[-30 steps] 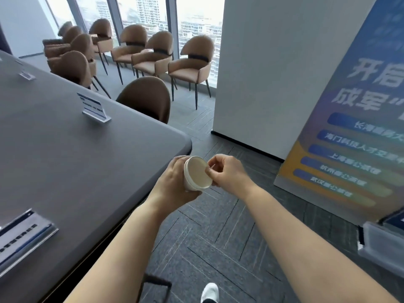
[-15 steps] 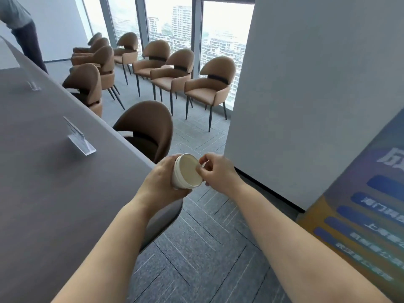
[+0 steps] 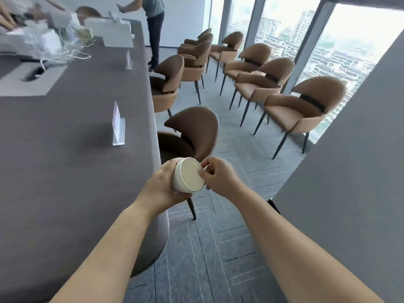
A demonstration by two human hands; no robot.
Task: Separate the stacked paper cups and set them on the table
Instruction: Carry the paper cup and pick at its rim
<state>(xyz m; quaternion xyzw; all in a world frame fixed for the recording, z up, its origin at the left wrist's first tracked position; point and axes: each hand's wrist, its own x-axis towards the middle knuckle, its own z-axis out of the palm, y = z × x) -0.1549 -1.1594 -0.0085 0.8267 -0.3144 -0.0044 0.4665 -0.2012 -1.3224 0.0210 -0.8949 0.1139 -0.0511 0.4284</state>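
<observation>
A white stack of paper cups (image 3: pixel 188 175) lies sideways in my left hand (image 3: pixel 162 187), its open mouth turned toward the camera. My left hand wraps around the stack's wall from the left. My right hand (image 3: pixel 219 178) pinches the rim on the right side with thumb and fingertips. Both hands hover just off the right edge of the dark grey table (image 3: pixel 65 149), above the floor. How many cups the stack holds is hidden.
A clear acrylic name stand (image 3: pixel 118 124) sits on the table near its edge. A dark brown chair (image 3: pixel 194 130) is tucked in just beyond my hands; tan chairs (image 3: pixel 306 110) fill the floor by the windows. A person (image 3: pixel 154 25) stands at the far end beside clutter and cables.
My view has swung left along the table; the banner has left the frame and the table's far end and a person have come in. Both hands keep the same hold on the cup stack.
</observation>
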